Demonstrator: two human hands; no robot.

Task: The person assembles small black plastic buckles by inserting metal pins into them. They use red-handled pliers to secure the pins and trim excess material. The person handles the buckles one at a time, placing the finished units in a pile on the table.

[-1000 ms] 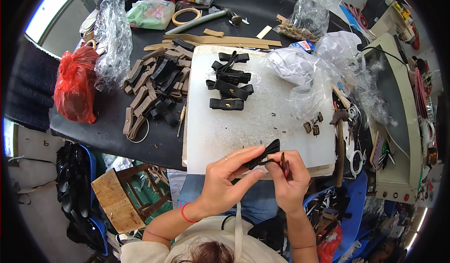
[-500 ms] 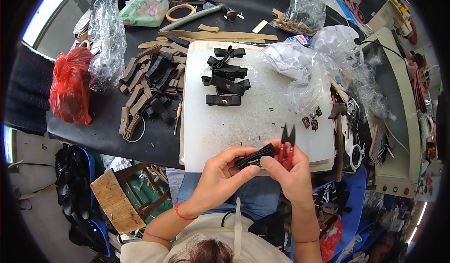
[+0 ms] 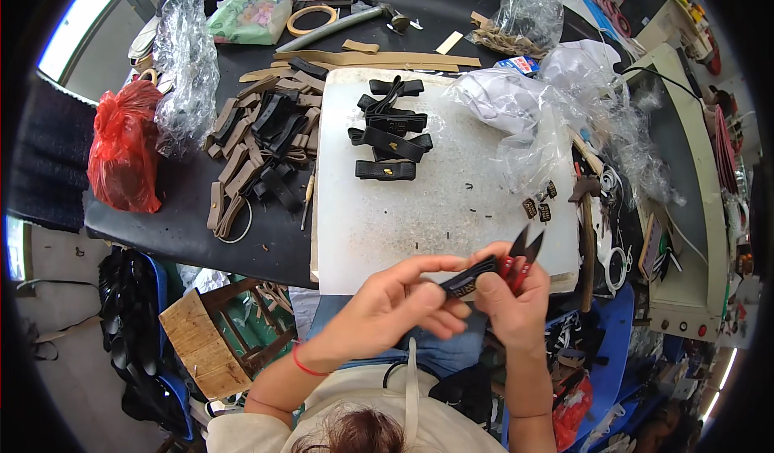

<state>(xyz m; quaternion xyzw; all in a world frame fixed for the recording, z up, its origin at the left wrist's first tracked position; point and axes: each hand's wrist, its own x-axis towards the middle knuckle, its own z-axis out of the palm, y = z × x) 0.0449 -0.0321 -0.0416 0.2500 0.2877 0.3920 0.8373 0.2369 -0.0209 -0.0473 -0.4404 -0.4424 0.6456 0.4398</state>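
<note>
A folded black strap loop [image 3: 469, 280] with a small metal plate is held up over the near edge of the white board [image 3: 355, 235]. My left hand [image 3: 403, 296] has its thumb and index finger at the strap's left end, with the other fingers loosely curled below. The right end is pinched by my right hand [image 3: 513, 304]. That same hand also grips red-handled thread snips [image 3: 516, 267], whose dark blades point up and away. Farther off on the board lie several black strap loops [image 3: 391, 142], some with gold-coloured fittings.
Left of the board is a heap of brown and black loops [image 3: 266, 130]; a red plastic bag [image 3: 122, 150] stands beyond it. Small dark metal plates [image 3: 542, 207] rest at the board's right side near a hammer [image 3: 586, 235]. Clear plastic wrapping [image 3: 532, 130] covers the far right corner.
Both hands have shifted slightly right with the strap, which is now turned to show its plate. The snips tilt more to the right. My left hand's lower fingers have loosened.
</note>
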